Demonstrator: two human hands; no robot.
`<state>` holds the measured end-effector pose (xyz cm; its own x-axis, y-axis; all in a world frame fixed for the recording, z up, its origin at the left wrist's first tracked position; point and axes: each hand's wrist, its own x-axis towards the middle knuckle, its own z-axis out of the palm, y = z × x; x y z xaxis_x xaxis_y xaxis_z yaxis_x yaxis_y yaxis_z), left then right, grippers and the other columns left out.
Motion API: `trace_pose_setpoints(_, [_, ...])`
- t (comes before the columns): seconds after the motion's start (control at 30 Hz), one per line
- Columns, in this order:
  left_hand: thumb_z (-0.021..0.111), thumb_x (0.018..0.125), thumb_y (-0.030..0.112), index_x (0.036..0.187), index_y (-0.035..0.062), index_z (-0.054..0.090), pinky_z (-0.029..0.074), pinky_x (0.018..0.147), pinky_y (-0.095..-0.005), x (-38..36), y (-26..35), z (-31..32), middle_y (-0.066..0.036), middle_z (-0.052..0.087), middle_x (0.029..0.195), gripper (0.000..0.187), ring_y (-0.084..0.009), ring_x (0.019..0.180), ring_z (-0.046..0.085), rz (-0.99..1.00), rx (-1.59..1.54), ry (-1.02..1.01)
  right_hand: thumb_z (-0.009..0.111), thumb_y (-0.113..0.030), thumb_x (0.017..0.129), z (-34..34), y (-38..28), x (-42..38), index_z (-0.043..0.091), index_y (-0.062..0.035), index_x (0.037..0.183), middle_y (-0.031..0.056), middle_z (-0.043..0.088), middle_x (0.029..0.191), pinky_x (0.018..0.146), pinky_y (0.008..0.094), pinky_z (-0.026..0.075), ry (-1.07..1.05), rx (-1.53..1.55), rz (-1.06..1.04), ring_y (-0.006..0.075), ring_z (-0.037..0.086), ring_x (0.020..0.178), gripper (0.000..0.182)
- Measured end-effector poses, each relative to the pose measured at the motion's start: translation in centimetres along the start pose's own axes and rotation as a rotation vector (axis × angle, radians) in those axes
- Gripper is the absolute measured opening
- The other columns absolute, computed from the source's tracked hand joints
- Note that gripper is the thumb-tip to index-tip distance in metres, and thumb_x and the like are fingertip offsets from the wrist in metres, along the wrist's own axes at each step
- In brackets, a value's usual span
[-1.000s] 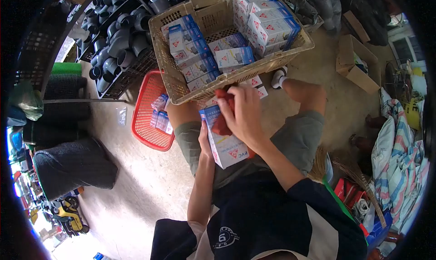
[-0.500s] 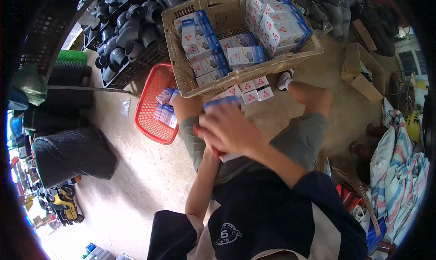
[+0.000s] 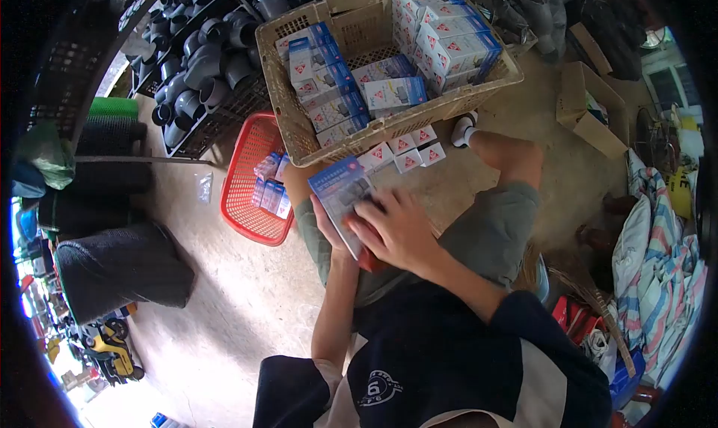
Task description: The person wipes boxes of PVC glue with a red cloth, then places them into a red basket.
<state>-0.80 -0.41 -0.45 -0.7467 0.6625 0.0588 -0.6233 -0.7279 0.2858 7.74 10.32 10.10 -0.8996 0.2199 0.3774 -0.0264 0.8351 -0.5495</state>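
Note:
My left hand grips the side of a blue-and-white printed carton tilted above my lap. The carton's broad face carries a picture of a dark grey part. My right hand lies across the lower end of the carton with bent fingers. Under its palm shows a red object, mostly hidden, whose kind I cannot make out. Several small white boxes with red logos stand on the floor just beyond the carton. Similar blue-and-white cartons fill parts of the large beige crate in front of me.
Left of my knee is a red plastic basket with several small boxes. Black crates of grey pipe elbows stand at the upper left. A dark mesh roll lies at left. An open cardboard box and striped sacks are at right.
The carton has turned its broad printed face up toward me. My right hand has slid off its top to the lower right side, and my left hand now shows along its edge.

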Motion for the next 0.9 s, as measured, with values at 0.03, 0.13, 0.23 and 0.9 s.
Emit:
trace_pose_setpoints(0.03, [0.030, 0.100, 0.059, 0.146, 0.0085, 0.040, 0.039, 0.110, -0.0471, 0.0, 0.1, 0.7, -0.014, 0.049, 0.144, 0.069, -0.0325, 0.128, 0.050, -0.042, 0.015, 0.097, 0.068, -0.032, 0.088, -0.1, 0.4, -1.5, 0.062, -0.0094, 0.101, 0.0122, 0.057, 0.098, 0.076, 0.0454, 0.045, -0.011, 0.016, 0.057, 0.0329, 0.055, 0.089, 0.027])
trace_pose_setpoints(0.13, [0.031, 0.101, 0.056, 0.145, 0.0095, 0.041, 0.039, 0.110, -0.0473, -0.5, -1.0, 2.6, -0.014, 0.051, 0.141, 0.065, -0.0319, 0.125, 0.051, -0.165, -0.003, 0.283, 0.070, -0.030, 0.087, -0.7, 2.2, -2.7, 0.060, -0.0074, 0.101, 0.0123, 0.057, 0.094, 0.075, 0.0436, 0.046, 0.018, -0.010, 0.163, 0.0338, 0.056, 0.088, 0.028])
trace_pose_setpoints(0.23, [0.030, 0.101, 0.058, 0.145, 0.0058, 0.041, 0.034, 0.114, -0.0457, -0.7, -1.8, 3.8, -0.014, 0.049, 0.145, 0.070, -0.0320, 0.132, 0.048, -0.290, -0.087, 0.244, 0.070, -0.030, 0.087, -1.3, 3.9, 2.7, 0.058, -0.0056, 0.102, 0.0144, 0.056, 0.094, 0.076, 0.0443, 0.047, 0.148, -0.011, 0.203, 0.0362, 0.056, 0.088, 0.031])
trace_pose_setpoints(0.9, [0.036, 0.101, 0.056, 0.144, 0.0000, 0.041, 0.041, 0.108, -0.0456, -1.0, -1.9, 3.0, -0.019, 0.052, 0.140, 0.071, -0.0312, 0.125, 0.055, -0.505, -0.064, 0.096, 0.067, -0.019, 0.089, -4.3, 4.7, -3.6, 0.054, -0.0040, 0.107, 0.0118, 0.056, 0.098, 0.080, 0.0379, 0.045, 0.164, 0.324, 0.245, 0.0275, 0.057, 0.087, 0.026])
